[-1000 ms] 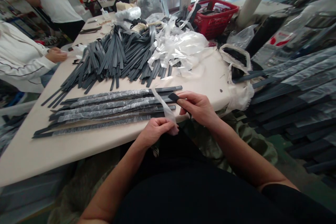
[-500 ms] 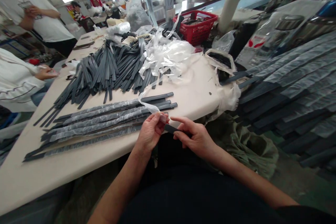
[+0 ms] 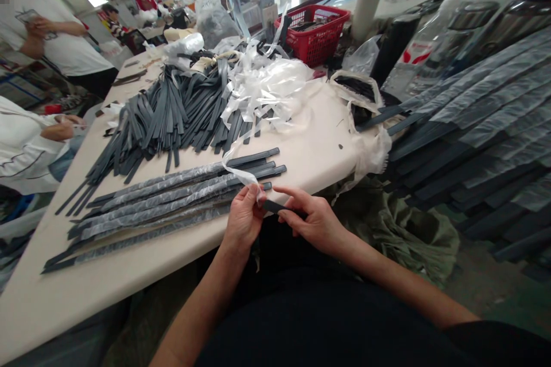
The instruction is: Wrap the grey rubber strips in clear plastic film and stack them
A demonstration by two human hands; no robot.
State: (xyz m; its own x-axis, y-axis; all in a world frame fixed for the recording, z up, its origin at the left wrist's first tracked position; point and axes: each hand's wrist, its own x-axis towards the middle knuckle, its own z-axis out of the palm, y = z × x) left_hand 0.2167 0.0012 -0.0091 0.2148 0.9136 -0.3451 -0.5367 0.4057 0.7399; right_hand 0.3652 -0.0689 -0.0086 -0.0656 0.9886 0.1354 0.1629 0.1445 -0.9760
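Between my two hands is a dark strap (image 3: 274, 206), held in front of the table's near edge. My left hand (image 3: 246, 213) pinches a white plastic film strip (image 3: 239, 174) against the strap's left end. My right hand (image 3: 316, 219) is closed around the strap further right, thumb and fingers pressed on it. The film strip trails up from my left fingers towards a tangled heap of white film (image 3: 271, 83). Just beyond my left hand, several film-wrapped straps (image 3: 159, 198) lie side by side on the table (image 3: 318, 143).
A large pile of bare dark straps (image 3: 172, 109) lies farther back. A red basket (image 3: 316, 37) stands behind the film heap. To the right are many wrapped straps (image 3: 486, 143) and a plastic bottle (image 3: 415, 63). Two people in white (image 3: 73, 34) are at the left.
My right hand has moved slightly left, its index finger now bent closer to the strap. More of the strap shows between my hands. The whole view has shifted a little.
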